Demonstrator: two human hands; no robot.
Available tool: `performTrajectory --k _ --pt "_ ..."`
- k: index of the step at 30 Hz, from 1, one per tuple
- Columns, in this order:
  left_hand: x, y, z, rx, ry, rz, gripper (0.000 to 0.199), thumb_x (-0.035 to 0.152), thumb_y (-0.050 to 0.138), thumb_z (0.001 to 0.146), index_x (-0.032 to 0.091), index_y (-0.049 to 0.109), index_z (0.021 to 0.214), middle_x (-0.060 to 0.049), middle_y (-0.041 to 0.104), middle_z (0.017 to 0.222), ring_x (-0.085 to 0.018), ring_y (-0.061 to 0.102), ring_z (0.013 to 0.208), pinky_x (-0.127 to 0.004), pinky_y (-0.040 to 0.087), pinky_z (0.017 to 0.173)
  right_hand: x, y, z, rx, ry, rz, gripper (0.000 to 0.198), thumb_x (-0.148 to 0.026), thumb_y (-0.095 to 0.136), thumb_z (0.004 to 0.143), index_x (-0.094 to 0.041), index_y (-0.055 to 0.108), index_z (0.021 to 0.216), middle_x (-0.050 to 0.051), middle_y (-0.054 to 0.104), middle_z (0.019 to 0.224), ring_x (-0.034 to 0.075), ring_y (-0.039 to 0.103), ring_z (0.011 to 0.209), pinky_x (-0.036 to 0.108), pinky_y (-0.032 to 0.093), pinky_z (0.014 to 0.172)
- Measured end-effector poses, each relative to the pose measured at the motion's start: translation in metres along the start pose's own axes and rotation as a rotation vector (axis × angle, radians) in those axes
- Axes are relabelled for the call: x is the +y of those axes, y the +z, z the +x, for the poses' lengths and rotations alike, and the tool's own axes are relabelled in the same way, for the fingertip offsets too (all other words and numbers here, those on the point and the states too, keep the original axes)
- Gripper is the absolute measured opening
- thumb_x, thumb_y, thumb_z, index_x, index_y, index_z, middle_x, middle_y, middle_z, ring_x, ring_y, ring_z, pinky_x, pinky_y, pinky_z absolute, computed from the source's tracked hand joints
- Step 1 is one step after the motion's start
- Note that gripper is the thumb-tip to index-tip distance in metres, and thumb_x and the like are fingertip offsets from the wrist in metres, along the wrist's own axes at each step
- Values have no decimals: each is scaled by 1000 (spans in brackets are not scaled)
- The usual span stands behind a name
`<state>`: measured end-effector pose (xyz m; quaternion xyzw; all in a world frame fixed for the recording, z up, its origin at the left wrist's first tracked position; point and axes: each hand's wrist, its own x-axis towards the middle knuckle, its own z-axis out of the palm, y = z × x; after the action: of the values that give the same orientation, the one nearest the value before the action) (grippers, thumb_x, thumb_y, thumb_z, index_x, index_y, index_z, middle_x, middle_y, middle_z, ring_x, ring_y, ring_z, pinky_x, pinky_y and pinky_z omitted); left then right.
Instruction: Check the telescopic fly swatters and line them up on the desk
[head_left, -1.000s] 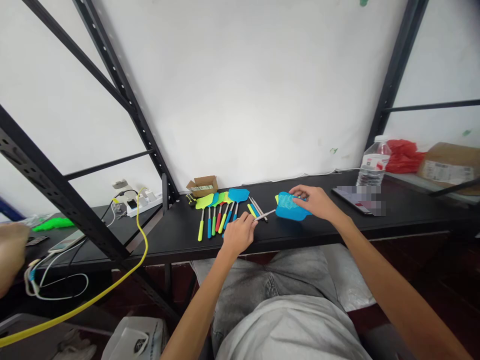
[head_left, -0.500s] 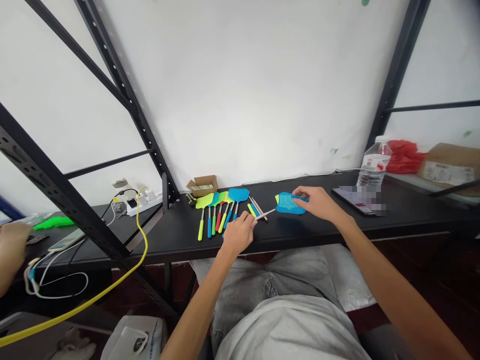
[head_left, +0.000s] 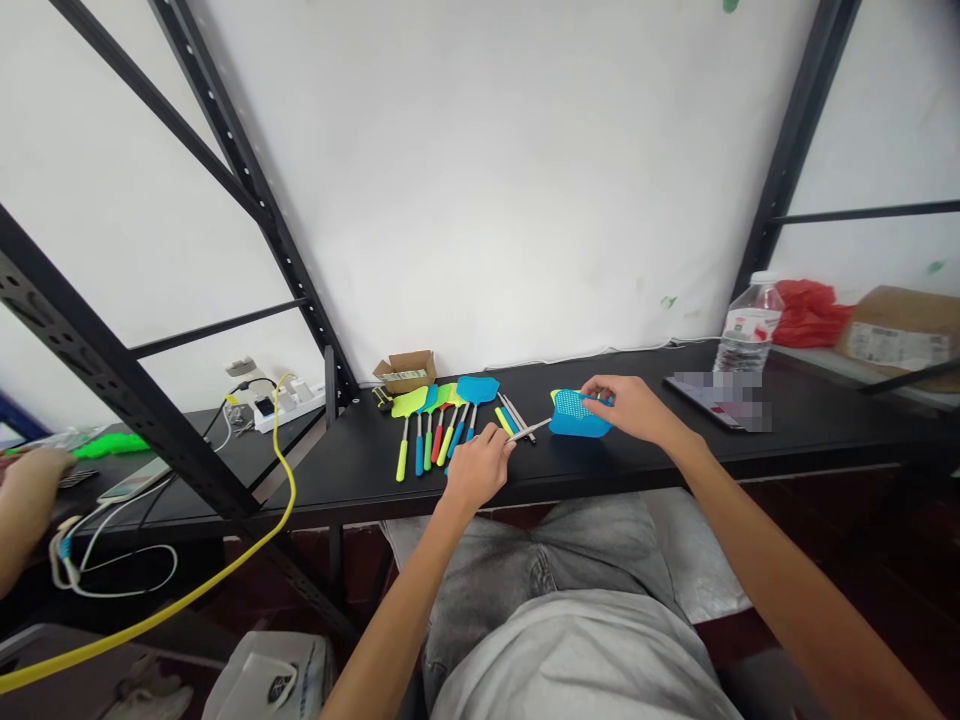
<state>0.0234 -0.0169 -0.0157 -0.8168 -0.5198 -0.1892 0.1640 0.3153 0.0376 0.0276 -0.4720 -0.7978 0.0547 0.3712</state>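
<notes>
A blue fly swatter head (head_left: 577,425) with a perforated mesh is held over the black table by my right hand (head_left: 630,405), whose fingers pinch its right edge. My left hand (head_left: 480,466) is closed round a thin metal rod (head_left: 532,431). The rod's tip meets the left edge of the head; whether they are joined I cannot tell. Behind my left hand lie loose rods (head_left: 517,412) and coloured handle grips (head_left: 505,420). To the left, several fly swatters (head_left: 442,420) in yellow, blue, green and red lie side by side, handles toward me.
A small open cardboard box (head_left: 409,370) stands near the wall. On the right are a tablet (head_left: 705,400), a water bottle (head_left: 746,325), and a red plastic bag (head_left: 810,312). A yellow cable (head_left: 289,490) hangs across the left. Another person's hand (head_left: 30,490) shows at far left.
The blue head has tilted, its near edge dropping slightly, with my right hand shifting a little left. My left hand barely moves. The other person's hand has moved slightly right.
</notes>
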Motion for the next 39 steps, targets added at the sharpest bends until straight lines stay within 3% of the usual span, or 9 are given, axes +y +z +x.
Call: performTrajectory --k 12,20,25,30,34,39 --pt "-1 2 0 3 9 -25 38 38 19 104 21 52 97 -5 59 97 -16 57 73 -28 27 53 -24 1 -4 -41 -23 -166 22 -38 58 84 -26 69 100 3 73 100 21 64 84 28 38 63" --pt "0 0 0 5 8 -10 36 37 20 104 21 52 97 -5 60 97 -16 58 75 -29 28 54 -37 12 -6 -46 -106 -268 14 -30 58 84 -26 70 92 1 73 90 20 64 84 28 36 62" --pt "1 -1 0 -3 0 -7 36 38 21 104 21 52 98 -5 60 97 -16 59 77 -29 28 54 -37 11 -6 17 -82 -273 15 -25 55 84 -26 69 90 1 73 91 19 64 78 27 36 60" --pt "0 1 0 -5 9 -9 36 38 20 104 21 52 97 -5 59 97 -16 58 75 -29 28 54 -35 4 -4 221 -16 -105 13 -29 55 84 -23 66 89 3 72 85 18 63 67 29 42 64" --pt "-1 1 0 5 19 -3 36 37 20 104 21 52 97 -4 59 97 -16 58 74 -29 29 54 -29 2 -2 367 129 158 13 -33 60 79 -22 60 85 2 69 79 16 61 57 30 47 62" --pt "0 0 0 8 14 0 35 37 21 103 21 52 98 -4 59 97 -16 59 76 -30 30 55 -12 18 6 378 343 654 28 -27 63 66 -23 51 91 -2 63 75 15 59 54 28 50 51"
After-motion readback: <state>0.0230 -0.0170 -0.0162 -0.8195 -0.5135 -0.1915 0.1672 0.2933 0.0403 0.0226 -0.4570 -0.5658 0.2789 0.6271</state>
